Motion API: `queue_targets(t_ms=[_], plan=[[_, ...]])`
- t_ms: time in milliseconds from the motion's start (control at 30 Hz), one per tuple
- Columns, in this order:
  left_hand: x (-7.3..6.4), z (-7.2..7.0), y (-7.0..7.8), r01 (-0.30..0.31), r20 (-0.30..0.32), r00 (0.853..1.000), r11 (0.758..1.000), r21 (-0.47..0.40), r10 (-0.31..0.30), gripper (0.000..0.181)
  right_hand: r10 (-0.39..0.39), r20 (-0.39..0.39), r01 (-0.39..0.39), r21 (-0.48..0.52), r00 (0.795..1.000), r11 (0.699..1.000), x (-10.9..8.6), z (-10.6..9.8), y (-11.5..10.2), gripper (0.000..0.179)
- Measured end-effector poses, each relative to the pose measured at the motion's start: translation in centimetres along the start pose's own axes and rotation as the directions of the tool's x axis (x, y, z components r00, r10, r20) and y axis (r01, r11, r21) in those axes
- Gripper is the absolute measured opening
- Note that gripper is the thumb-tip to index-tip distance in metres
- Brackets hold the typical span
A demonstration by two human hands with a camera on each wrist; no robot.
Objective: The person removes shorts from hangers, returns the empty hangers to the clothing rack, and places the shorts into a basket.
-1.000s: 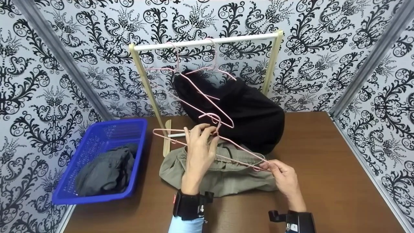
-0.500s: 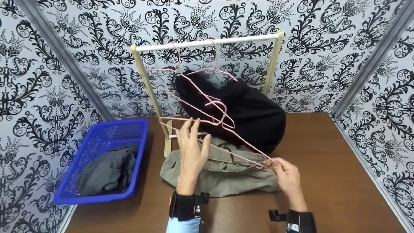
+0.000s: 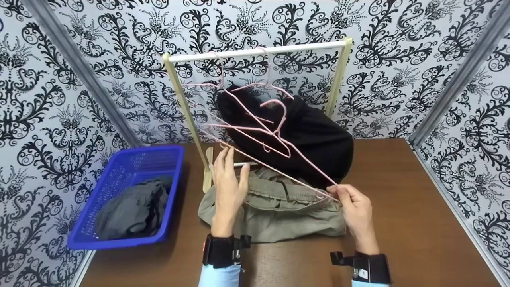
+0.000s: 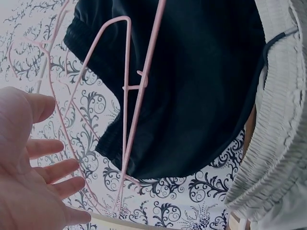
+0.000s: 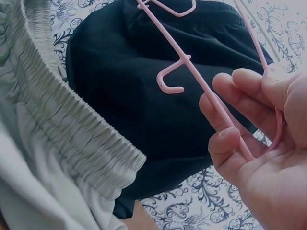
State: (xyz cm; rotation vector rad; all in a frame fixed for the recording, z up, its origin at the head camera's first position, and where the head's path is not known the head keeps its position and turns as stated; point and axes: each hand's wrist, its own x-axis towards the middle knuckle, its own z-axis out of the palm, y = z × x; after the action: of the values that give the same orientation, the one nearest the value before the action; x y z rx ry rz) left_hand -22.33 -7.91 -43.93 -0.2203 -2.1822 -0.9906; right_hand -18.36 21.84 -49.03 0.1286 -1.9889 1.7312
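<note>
My right hand (image 3: 354, 211) grips a pink wire hanger (image 3: 308, 160) by its right corner, fingers curled round the wire in the right wrist view. The hanger tilts up to the left, its hook (image 3: 282, 109) in front of a black garment (image 3: 318, 139). My left hand (image 3: 227, 187) is spread with straight fingers; its fingertips overlap the hanger's lower bar in the head view. In the left wrist view the left palm (image 4: 29, 177) holds nothing. Below the hanger lies a khaki garment (image 3: 287, 223) with an elastic waistband (image 3: 271, 191) and a dark drawstring (image 3: 285, 190).
Behind stands a rack with a white rail (image 3: 306, 48) and pale wooden posts (image 3: 181, 107). Another pink hanger (image 3: 243, 104) hangs there, beside one bearing the black garment. A blue basket (image 3: 73, 239) at the left holds a dark grey garment (image 3: 131, 211). The table (image 3: 398, 239) is brown.
My left hand has let go of the hanger near its hook and moved left and down, opening. The hanger's hook end has swung up and away while my right hand keeps its corner.
</note>
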Motion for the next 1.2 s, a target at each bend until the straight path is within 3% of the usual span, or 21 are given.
queue_targets(t_ms=[133, 467, 1200], plan=[[0.1, -0.2, -0.5, 0.017, 0.017, 1.000, 1.000, 0.017, -0.017, 0.055, -0.002, -0.004, 0.002, 0.018, 1.000, 1.000, 0.7, 0.2, -0.8, 0.021], [0.9, -1.0, -1.5, 0.076, 0.101, 0.991, 0.992, 0.099, -0.086, 0.056, -0.087, 0.009, 0.088, -0.008, 0.996, 0.996, 2.4, 0.9, -2.8, 0.021], [1.8, -1.3, -2.4, 0.118, 0.123, 0.982, 0.976, 0.183, -0.141, 0.057, -0.090, 0.040, 0.093, -0.083, 0.995, 0.992, 5.5, 3.3, -6.4, 0.021]])
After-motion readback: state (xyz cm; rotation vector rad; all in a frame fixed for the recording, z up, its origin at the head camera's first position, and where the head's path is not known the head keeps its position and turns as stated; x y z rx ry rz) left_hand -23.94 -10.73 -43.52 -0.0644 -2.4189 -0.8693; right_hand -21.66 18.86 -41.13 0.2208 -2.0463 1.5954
